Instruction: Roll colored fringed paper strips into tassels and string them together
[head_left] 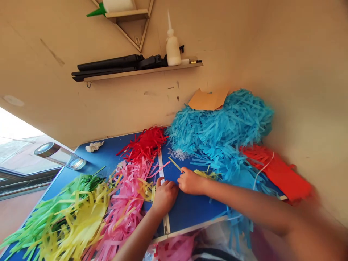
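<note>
My right hand (191, 181) is closed, pinching a thin yellow paper strip (174, 163) that sticks up past the fingertips. Close beside it, my left hand (164, 195) has its fingers curled in; what they hold, if anything, is hidden. Yellow paper strips (146, 189) lie against the left hand's outer side. More yellow strips (206, 174) rest just behind my right wrist. Both hands are low over the blue table (190, 214), near its pale centre seam. Pink paper fringe (127, 195) spreads to the left of my left hand.
Yellow fringe (84, 214), green fringe (59, 203) and red fringe (148, 141) cover the left side. A blue fringe heap (225, 123) carries orange card (208, 99). Red paper (285, 177) lies right. A glass bottle (61, 156) stands left. The wall shelf (144, 74) holds a glue bottle (173, 49).
</note>
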`<state>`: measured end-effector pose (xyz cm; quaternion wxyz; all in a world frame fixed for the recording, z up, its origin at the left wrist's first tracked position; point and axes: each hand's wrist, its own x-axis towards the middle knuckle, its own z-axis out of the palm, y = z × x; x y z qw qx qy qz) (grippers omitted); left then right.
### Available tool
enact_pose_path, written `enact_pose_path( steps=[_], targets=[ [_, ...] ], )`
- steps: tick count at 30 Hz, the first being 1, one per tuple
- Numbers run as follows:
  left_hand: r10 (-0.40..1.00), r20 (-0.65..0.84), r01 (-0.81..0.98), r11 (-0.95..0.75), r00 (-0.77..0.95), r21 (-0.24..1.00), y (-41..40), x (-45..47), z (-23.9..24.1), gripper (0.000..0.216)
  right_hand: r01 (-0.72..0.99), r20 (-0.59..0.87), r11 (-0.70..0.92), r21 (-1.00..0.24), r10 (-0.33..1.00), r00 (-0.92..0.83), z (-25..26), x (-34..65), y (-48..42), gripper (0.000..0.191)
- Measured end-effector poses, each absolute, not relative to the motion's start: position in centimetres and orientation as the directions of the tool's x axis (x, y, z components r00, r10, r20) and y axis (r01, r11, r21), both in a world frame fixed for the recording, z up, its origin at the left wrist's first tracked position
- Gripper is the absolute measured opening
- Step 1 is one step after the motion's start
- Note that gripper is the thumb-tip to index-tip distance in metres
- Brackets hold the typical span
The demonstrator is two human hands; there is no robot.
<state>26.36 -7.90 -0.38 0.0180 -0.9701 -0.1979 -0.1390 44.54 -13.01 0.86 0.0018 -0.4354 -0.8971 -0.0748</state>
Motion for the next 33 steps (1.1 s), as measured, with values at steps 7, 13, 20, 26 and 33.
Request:
enact_pose_path(
  steps=[7,13,20,26,33],
  targets=[
    [0.369,0.402,0.396,-0.918,0.838,0.015,-8.2,25.9,-0.3,0.023,0.879,0.068,0.477,0.011,0.877,-0.476,1.8,44.1,-13.0,0.018],
    [0.273,0.638,0.269,-0.957,0.720,0.106,-9.3,23.7,6.2,0.015,0.456,-0.127,-0.017,-0.890,0.969,-0.211,6.8,43.7,-15.5,0.031],
    [0.379,0.710,0.215,-0.925,0.594,0.314,-11.5,23.5,9.4,0.012,-0.334,-0.226,-0.269,-0.903,0.960,-0.164,8.4,41.9,-16.9,0.037],
    [0.685,0.577,0.214,-0.707,0.445,0.674,-14.1,24.0,7.4,0.012,-0.585,-0.282,-0.188,-0.789,0.957,0.073,6.4,38.9,-18.5,0.041],
    [0.737,0.501,0.121,-0.608,0.453,0.785,-14.4,24.5,7.6,0.017,-0.624,-0.234,-0.084,-0.777,0.959,0.163,5.9,38.2,-18.5,0.034]
  ],
)
